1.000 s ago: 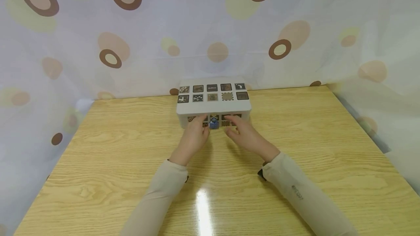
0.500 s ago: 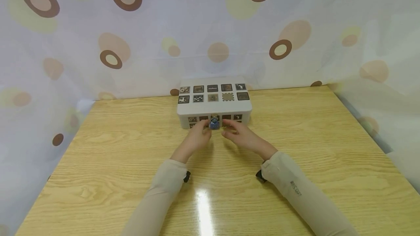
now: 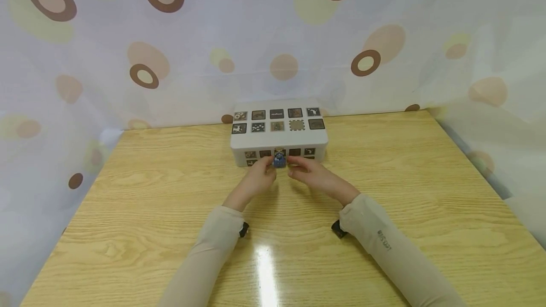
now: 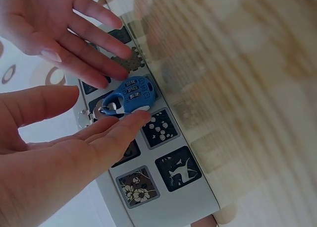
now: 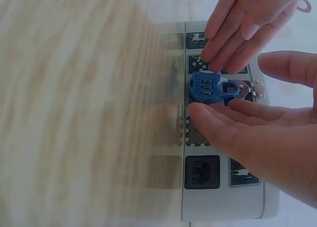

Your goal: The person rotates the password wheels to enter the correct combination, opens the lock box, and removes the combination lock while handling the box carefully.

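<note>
A small blue combination padlock [image 4: 136, 94] with number dials hangs from the metal clasp [image 5: 257, 89] on the front of a white box [image 3: 277, 140]. The box is printed with dark picture squares. My left hand [image 3: 259, 174] is at the padlock's left side, fingers nearly straight, fingertips right at its edge in the left wrist view. On the other side my right hand [image 3: 311, 173] has its fingers extended, fingertips close beside the padlock's body in the right wrist view. Both thumbs stand apart from the fingers, and neither hand curls round the padlock.
The box stands at the back of a wood-grain table [image 3: 170, 231], close to a white curtain [image 3: 256, 27] with brown and beige circles. The curtain also runs along both sides. A bright light reflection lies on the table's front part.
Both hands have drawn in from the box's front toward the padlock, with fingertips now closer to its two sides. The box has stayed in place.
</note>
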{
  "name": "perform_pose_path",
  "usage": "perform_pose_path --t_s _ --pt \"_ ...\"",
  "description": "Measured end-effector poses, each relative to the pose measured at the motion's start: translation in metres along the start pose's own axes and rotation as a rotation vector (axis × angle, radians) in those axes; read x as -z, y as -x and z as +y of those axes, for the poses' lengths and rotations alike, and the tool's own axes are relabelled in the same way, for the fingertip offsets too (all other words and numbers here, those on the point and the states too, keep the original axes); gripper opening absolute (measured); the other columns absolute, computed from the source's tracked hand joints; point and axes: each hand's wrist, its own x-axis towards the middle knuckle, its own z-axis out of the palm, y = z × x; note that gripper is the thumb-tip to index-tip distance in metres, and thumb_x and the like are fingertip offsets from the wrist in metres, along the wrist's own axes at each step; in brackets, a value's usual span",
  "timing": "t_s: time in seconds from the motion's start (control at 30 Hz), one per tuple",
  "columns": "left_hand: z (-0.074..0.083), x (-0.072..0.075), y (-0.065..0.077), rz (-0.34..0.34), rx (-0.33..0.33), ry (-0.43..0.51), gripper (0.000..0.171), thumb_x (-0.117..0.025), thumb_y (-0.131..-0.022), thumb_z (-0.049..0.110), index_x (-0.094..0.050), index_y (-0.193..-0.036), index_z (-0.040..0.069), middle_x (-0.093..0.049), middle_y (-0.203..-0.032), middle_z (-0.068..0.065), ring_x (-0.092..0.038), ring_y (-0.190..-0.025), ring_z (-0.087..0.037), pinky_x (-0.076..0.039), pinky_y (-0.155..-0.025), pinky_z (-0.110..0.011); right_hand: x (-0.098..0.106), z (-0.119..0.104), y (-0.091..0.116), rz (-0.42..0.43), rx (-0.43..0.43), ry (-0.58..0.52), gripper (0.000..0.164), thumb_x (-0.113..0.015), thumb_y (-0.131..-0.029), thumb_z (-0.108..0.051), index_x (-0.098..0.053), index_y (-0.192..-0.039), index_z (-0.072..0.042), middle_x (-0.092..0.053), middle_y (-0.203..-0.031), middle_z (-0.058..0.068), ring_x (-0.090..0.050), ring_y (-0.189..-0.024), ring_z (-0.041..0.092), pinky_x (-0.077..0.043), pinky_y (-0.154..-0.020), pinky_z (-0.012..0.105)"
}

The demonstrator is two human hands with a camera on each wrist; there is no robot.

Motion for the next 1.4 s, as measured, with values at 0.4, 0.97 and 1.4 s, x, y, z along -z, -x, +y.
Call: perform_pose_path --t_s 0.4,0.97,1.4 --pt "-0.003 0.000 -0.001 0.008 -0.016 0.045 0.046 -0.050 -0.092 -0.003 -0.039 -0.137 -0.013 -0.043 -0.139 -0.030 -0.042 -0.130 -0.041 -0.037 -0.110 -0.045 0.001 0.000 0.001 -0.036 0.015 -0.074 0.053 -0.046 -0.100 -0.010 -0.027 -0.147 0.007 -0.030 -0.150 0.025 -0.037 -0.133 0.042 -0.037 -0.109 0.049" --pt "-0.007 0.000 -0.008 0.037 -0.017 0.076 0.042 -0.052 -0.090 -0.005 -0.047 -0.131 -0.014 -0.058 -0.120 -0.027 -0.056 -0.112 -0.036 -0.051 -0.096 -0.039 0.005 0.001 0.000 0.006 0.026 -0.136 0.049 -0.049 -0.098 -0.012 -0.039 -0.141 0.009 -0.044 -0.142 0.025 -0.048 -0.125 0.038 -0.042 -0.106 0.045" --pt "0.001 0.001 -0.010 0.067 0.036 0.055 0.034 -0.052 -0.092 -0.002 -0.054 -0.124 -0.015 -0.060 -0.116 -0.027 -0.059 -0.109 -0.035 -0.052 -0.095 -0.038 -0.006 -0.013 -0.012 0.185 -0.141 -0.342 0.041 -0.044 -0.096 0.000 -0.043 -0.133 0.018 -0.050 -0.129 0.034 -0.053 -0.119 0.039 -0.044 -0.104 0.044"
